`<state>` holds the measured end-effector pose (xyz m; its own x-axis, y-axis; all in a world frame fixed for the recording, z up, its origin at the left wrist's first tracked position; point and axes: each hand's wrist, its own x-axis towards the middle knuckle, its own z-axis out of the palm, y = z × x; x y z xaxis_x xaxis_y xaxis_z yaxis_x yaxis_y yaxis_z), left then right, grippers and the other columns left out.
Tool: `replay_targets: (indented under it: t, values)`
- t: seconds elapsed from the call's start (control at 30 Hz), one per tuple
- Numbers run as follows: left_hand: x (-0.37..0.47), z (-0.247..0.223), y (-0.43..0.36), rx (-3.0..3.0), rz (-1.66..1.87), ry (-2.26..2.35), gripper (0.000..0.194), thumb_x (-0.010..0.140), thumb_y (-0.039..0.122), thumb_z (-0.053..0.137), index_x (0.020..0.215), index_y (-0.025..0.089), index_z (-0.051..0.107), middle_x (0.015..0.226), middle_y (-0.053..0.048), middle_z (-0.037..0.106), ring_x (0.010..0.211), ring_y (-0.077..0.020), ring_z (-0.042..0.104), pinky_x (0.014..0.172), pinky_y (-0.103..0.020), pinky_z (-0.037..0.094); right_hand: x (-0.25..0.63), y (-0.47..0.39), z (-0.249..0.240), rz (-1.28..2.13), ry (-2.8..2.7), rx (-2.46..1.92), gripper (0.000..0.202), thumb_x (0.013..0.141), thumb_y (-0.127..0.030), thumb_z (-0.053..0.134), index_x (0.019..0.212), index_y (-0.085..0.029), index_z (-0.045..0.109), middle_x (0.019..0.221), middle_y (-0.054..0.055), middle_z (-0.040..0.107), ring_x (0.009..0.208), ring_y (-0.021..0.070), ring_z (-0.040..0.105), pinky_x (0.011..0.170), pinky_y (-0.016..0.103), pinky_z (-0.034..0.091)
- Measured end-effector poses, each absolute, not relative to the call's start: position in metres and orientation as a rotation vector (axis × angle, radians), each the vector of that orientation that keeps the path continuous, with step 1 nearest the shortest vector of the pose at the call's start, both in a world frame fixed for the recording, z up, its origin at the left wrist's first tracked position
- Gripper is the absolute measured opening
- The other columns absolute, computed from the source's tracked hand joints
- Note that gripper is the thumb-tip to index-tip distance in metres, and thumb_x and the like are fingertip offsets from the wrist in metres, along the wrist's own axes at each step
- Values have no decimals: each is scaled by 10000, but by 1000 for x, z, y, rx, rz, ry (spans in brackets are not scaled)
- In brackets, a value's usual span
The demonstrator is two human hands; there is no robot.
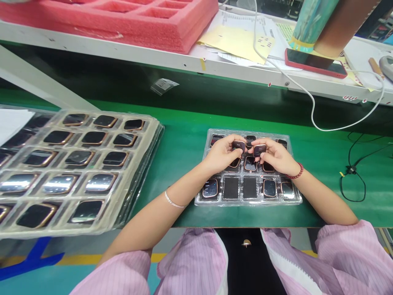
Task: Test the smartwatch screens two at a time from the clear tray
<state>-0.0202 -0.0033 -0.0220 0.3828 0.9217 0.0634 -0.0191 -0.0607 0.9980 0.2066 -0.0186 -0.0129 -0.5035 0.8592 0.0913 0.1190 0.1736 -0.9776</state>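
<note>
Both hands are raised over a clear plastic tray [248, 202] of square watch faces on the green bench. Between thumb and fingers, my left hand [221, 155] grips one dark smartwatch body [238, 146] with a gold rim. A second smartwatch body [259, 150] is pinched in my right hand [274, 156], close beside the first. Small light text shows faintly on both screens. In the tray's front row, two adjacent pockets [241, 188] hold no watch, while a watch with a lit screen [210, 189] lies at the left end. My hands hide part of the back rows.
Stacked trays of similar watches [82, 157] stand on the left. Above the bench runs a white shelf [172, 57] with red foam [184, 32], papers [236, 39] and a red-edged phone [316, 63]. A white cable [312, 106] droops from it; a black cable [351, 170] lies at right.
</note>
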Motion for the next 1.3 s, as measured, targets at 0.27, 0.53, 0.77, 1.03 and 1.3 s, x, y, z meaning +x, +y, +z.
replay_targets:
  t: [0.27, 0.53, 0.77, 1.03, 1.3]
  values:
    - [-21, -23, -4, 1404, 980, 852, 287, 743, 163, 640, 1029, 155, 627, 1003, -59, 693, 807, -162, 653, 734, -300, 547, 207, -19, -14, 1369, -1783, -943, 305, 924, -213, 603, 1227, -194, 578, 1111, 92, 727, 790, 159, 720, 647, 273, 604]
    - [-22, -24, -4, 1436, 969, 867, 297, 748, 147, 628, 1045, 161, 633, 1021, -59, 699, 789, -155, 653, 756, -308, 545, 206, -19, -12, 1368, -1788, -936, 321, 884, -168, 595, 1204, -187, 589, 1107, 93, 737, 775, 161, 727, 624, 270, 602]
    - [-22, -26, -3, 1447, 925, 909, 387, 730, 175, 658, 1114, 169, 617, 1025, -63, 695, 895, -200, 671, 787, -323, 536, 206, -19, -13, 1371, -1766, -947, 327, 872, -158, 595, 1199, -182, 593, 1088, 95, 746, 772, 164, 730, 632, 275, 603]
    - [-22, -27, -3, 1407, 952, 873, 319, 749, 219, 677, 1058, 155, 631, 995, -64, 696, 819, -169, 656, 771, -313, 536, 204, -21, -10, 1377, -1783, -890, 391, 819, -115, 606, 1203, -192, 590, 1104, 96, 718, 854, 181, 734, 722, 306, 627]
    - [-23, -19, -5, 1360, 936, 880, 316, 734, 184, 680, 1045, 163, 633, 922, -53, 715, 803, -174, 674, 714, -293, 541, 202, -23, -7, 1422, -1759, -863, 395, 808, -121, 633, 1195, -195, 602, 1094, 92, 722, 831, 170, 723, 731, 313, 633]
